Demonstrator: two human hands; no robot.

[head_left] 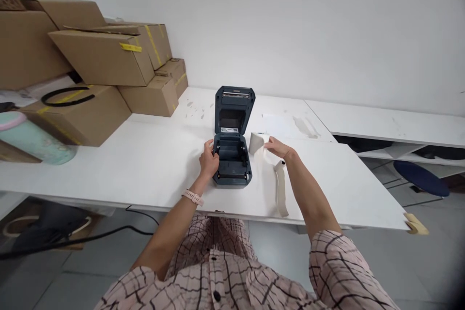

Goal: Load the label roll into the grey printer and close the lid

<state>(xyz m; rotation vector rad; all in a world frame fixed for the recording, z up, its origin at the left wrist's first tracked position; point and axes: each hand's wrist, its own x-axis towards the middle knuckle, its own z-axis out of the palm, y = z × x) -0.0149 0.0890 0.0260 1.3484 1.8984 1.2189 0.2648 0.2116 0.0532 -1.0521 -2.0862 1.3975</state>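
A dark label printer (232,160) stands on the white table in front of me, its lid (234,111) raised and its roll bay showing nothing loaded. My left hand (209,161) grips the printer's left side, with the fingers at the outer wall and the thumb over the rim. Just right of the printer, my right hand (278,146) holds a white label roll (257,142) by its right side. Near that forearm lies a curled strip of pale backing paper (281,191), with a small dark core at its upper end.
Cardboard boxes (105,58) are stacked at the left, with a black ring-shaped strip (67,97) on one. A mint tumbler (39,140) lies tilted at the far left. The white table (145,169) meets a wall behind. A blue stool (421,178) stands right.
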